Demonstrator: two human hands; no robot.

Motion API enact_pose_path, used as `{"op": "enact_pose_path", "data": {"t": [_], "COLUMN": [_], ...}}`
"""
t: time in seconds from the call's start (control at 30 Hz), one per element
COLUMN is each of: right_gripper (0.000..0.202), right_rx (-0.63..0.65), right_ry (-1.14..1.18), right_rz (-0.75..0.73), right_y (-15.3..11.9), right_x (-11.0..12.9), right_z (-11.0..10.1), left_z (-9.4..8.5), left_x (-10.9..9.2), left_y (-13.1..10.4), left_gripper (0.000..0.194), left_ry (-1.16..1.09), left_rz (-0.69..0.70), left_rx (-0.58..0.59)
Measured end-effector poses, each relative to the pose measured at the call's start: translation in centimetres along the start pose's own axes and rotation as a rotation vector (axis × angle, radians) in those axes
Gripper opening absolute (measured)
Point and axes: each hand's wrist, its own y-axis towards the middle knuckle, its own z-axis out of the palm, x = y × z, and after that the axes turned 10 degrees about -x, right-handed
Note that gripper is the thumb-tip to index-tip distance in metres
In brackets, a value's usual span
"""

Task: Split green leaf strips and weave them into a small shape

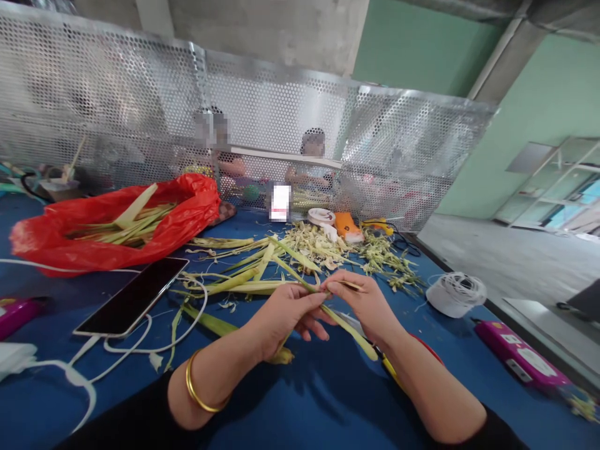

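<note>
Both of my hands meet over the blue table (319, 400), a little right of centre. My left hand (293, 309) pinches a long pale green leaf strip (349, 329) between thumb and forefinger, its other fingers spread below. Close against it, my right hand (359, 300) is closed at the same spot on the strip, with a thin brownish piece sticking out between its fingers. The strip runs from upper left to lower right, under my right hand. Under my left wrist lies a green stalk (213, 322). A tool with a yellow handle (394, 373) is partly hidden by my right forearm.
Leaf strips (244, 284) and shredded plant bits (314, 244) lie ahead. A red bag (32, 244) of leaves, a phone (134, 300) and white cables are left. White twine (457, 294) and a magenta pack (520, 356) are right. Two people sit behind a perforated metal screen (281, 94).
</note>
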Motion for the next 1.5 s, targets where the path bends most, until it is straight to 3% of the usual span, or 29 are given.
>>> {"op": "enact_pose_path", "data": {"t": [0.2, 0.27, 0.37, 0.5, 0.6, 0.67, 0.77, 0.83, 0.93, 1.03, 1.2, 1.4, 1.5], "right_gripper": [0.015, 0.016, 0.020, 0.012, 0.004, 0.007, 0.008, 0.007, 0.008, 0.009, 0.009, 0.007, 0.009], "right_rx": [-0.131, -0.191, -0.281, -0.156, -0.004, -0.003, -0.116, -0.158, -0.162, -0.195, -0.253, -0.306, -0.299], "right_ry": [-0.119, -0.188, -0.396, -0.620, -0.572, -0.518, -0.471, -0.496, -0.642, -0.772, -0.800, -0.832, -0.848], "right_rz": [0.051, -0.057, -0.348, -0.621, -0.640, -0.615, -0.627, -0.713, -0.883, -0.953, -0.952, -0.911, -0.922], "right_y": [0.1, 0.3, 0.0, -1.0, -1.8, -2.2, -2.6, -2.8, -3.1, -3.2, -3.1, -3.0, -2.9], "right_x": [-0.6, -0.4, 0.5, 1.2, 1.3, 1.3, 1.5, 1.6, 1.9, 1.9, 1.5, 1.1, 1.3], "right_z": [0.2, -0.2, -0.7, -0.2, 0.6, 0.9, 0.8, 0.8, 0.8, 1.0, 1.2, 1.2, 1.3], "left_z": [0.1, 0.0, 0.2, 0.7, 0.8, 0.6, 0.4, 0.3, 0.3, 0.2, 0.4, 0.5, 0.5], "left_x": [0.6, 0.6, 0.8, 1.6, 2.3, 2.5, 1.9, 1.1, 0.3, 0.0, 0.1, 0.0, 0.0], "left_y": [0.4, 0.5, 0.5, 0.2, 0.0, 0.1, 0.2, 0.2, 0.1, 0.0, 0.1, -0.2, -0.3], "left_gripper": [0.026, 0.030, 0.038, 0.036, 0.036, 0.039, 0.039, 0.035, 0.031, 0.033, 0.031, 0.026, 0.022], "left_ry": [0.129, 0.141, 0.215, 0.392, 0.535, 0.569, 0.432, 0.262, 0.051, -0.069, -0.185, -0.266, -0.289], "left_rz": [-0.021, -0.024, 0.003, 0.089, 0.210, 0.262, 0.177, 0.091, 0.039, 0.041, 0.102, 0.134, 0.139], "left_rx": [-0.035, -0.055, -0.056, 0.022, 0.019, -0.032, -0.085, -0.104, -0.179, -0.230, -0.204, -0.087, -0.100]}}
